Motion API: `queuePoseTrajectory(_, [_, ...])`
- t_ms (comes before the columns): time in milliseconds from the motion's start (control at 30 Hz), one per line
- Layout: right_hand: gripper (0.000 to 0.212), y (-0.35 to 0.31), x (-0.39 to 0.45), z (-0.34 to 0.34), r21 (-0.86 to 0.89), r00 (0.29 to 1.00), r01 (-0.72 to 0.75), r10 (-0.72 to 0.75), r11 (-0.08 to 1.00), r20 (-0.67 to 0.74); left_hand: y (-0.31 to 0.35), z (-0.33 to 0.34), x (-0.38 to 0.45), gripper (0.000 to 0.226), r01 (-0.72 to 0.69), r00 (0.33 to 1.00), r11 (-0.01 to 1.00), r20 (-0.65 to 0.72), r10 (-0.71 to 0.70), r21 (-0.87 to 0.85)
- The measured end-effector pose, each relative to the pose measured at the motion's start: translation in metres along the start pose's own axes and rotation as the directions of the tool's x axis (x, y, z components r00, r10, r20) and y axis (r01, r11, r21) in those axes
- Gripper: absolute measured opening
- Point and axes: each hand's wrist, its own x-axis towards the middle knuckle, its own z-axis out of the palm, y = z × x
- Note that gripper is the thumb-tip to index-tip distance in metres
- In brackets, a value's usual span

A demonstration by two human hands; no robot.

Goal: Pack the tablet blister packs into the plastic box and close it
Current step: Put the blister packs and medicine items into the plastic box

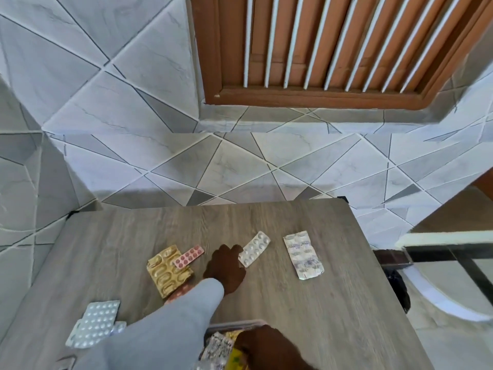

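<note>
Wood table (333, 303) w/ plastic box (234, 323) at its near edge – right hand (269, 348) over it, grip can't tell – then gold pack (166, 271) mid-table, silver pack (94, 323) near left edge, and left hand (226, 265), fingers curled onto white pack (253, 248).

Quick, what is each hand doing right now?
Left hand: fingers touch the white blister pack; grip cannot be told.
Right hand: on packs in the box; grip cannot be told.

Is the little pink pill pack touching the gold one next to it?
Touching. The head view shows the pink blister pack lying tilted across the gold blister pack, its lower end overlapping the gold pack's upper right corner with no gap between them.
</note>
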Motion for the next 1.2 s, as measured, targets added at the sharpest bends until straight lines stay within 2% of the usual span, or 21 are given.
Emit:
queuePoseTrajectory(100, [0.028,-0.004,0.011,0.009,-0.111,0.998,-0.054,0.052,0.992,-0.019,0.014,0.014,0.025,0.048,-0.034,0.999,0.986,0.021,0.031,0.165])
queuePoseTrajectory(133, [0.027,-0.003,0.016,0.014,-0.129,0.989,-0.119,0.106,0.985,-0.099,0.017,0.021,0.032,0.047,-0.043,0.999,0.975,0.008,0.043,0.219])
queuePoseTrajectory(167, [0.023,-0.003,0.018,0.018,-0.092,0.959,-0.164,0.137,0.982,-0.249,0.019,0.025,0.037,0.043,-0.037,0.999,0.966,-0.028,0.045,0.258])
queuePoseTrajectory(233, [0.022,-0.004,0.018,0.025,-0.139,0.975,-0.176,0.153,0.974,-0.162,0.023,0.032,0.044,0.038,-0.011,0.996,0.965,-0.082,0.033,0.261])
queuePoseTrajectory(267, [0.025,0.001,0.023,0.035,-0.213,0.968,-0.180,0.134,0.960,-0.214,0.025,0.034,0.047,0.040,-0.003,0.997,0.974,-0.073,0.020,0.228])
queuePoseTrajectory(333, [0.020,0.004,0.018,0.044,-0.311,0.950,-0.168,0.069,0.936,-0.304,0.026,0.035,0.046,0.050,0.049,0.999,0.994,-0.023,-0.047,0.096])
queuePoseTrajectory(400, [0.012,-0.001,0.012,0.039,-0.379,0.950,-0.140,0.017,0.915,-0.311,0.021,0.030,0.043,0.051,0.115,0.993,0.991,0.014,-0.115,-0.075])
queuePoseTrajectory(467, [0.020,0.002,0.014,0.038,-0.428,0.937,-0.116,-0.044,0.896,-0.347,0.012,0.017,0.034,0.042,0.083,0.996,0.965,0.064,-0.069,-0.249])
queuePoseTrajectory(567, [0.010,0.004,0.008,0.032,-0.444,0.930,-0.057,-0.114,0.894,-0.349,-0.004,-0.021,0.001,0.033,0.031,0.991,0.860,0.125,0.039,-0.509])
queuePoseTrajectory(600, [0.014,0.007,0.009,0.033,-0.448,0.929,-0.078,-0.097,0.891,-0.356,-0.010,-0.033,-0.014,0.032,0.017,0.988,0.822,0.137,0.074,-0.569])
queuePoseTrajectory(700, [0.049,0.006,-0.005,0.020,-0.382,0.929,-0.136,-0.016,0.914,-0.369,-0.034,-0.057,-0.072,0.035,0.023,0.973,0.753,0.187,0.134,-0.658])
queuePoseTrajectory(733, [0.051,0.008,-0.011,0.014,-0.345,0.927,-0.143,0.003,0.928,-0.375,-0.043,-0.055,-0.090,0.035,0.053,0.963,0.749,0.231,0.136,-0.660])
queuePoseTrajectory(800, [0.042,0.018,-0.017,0.011,-0.181,0.902,-0.159,0.069,0.971,-0.426,-0.053,-0.042,-0.126,0.033,0.083,0.938,0.802,0.318,0.137,-0.591])
queuePoseTrajectory(867, [0.036,0.036,-0.028,0.014,-0.120,0.865,-0.099,0.026,0.988,-0.502,-0.053,-0.017,-0.152,0.029,0.022,0.940,0.897,0.316,0.132,-0.441])
queuePoseTrajectory(900, [0.036,0.044,-0.033,0.012,-0.105,0.834,-0.083,0.011,0.991,-0.552,-0.051,-0.004,-0.160,0.026,-0.003,0.953,0.927,0.281,0.117,-0.375])
queuePoseTrajectory(967, [0.036,0.056,-0.038,0.006,-0.002,0.845,-0.093,0.077,0.996,-0.530,-0.044,0.016,-0.170,0.024,-0.065,0.982,0.975,0.158,0.100,-0.212])
queuePoseTrajectory(1033, [0.032,0.072,-0.031,-0.003,0.090,0.855,-0.103,0.135,0.991,-0.502,-0.035,0.026,-0.175,0.027,-0.166,0.986,0.985,-0.016,0.167,0.044])
queuePoseTrajectory(1067, [0.030,0.081,-0.023,-0.010,0.110,0.837,-0.104,0.146,0.989,-0.527,-0.034,0.028,-0.175,0.030,-0.195,0.975,0.972,-0.084,0.207,0.134])
queuePoseTrajectory(1133, [0.034,0.100,-0.006,-0.024,0.081,0.797,-0.136,0.157,0.987,-0.583,-0.028,0.024,-0.176,0.032,-0.184,0.969,0.974,-0.139,0.203,0.134])
queuePoseTrajectory(1200, [0.058,0.119,0.014,-0.038,-0.034,0.789,-0.264,0.195,0.964,-0.583,-0.026,0.018,-0.176,0.037,-0.151,0.973,0.986,-0.164,0.161,0.071])
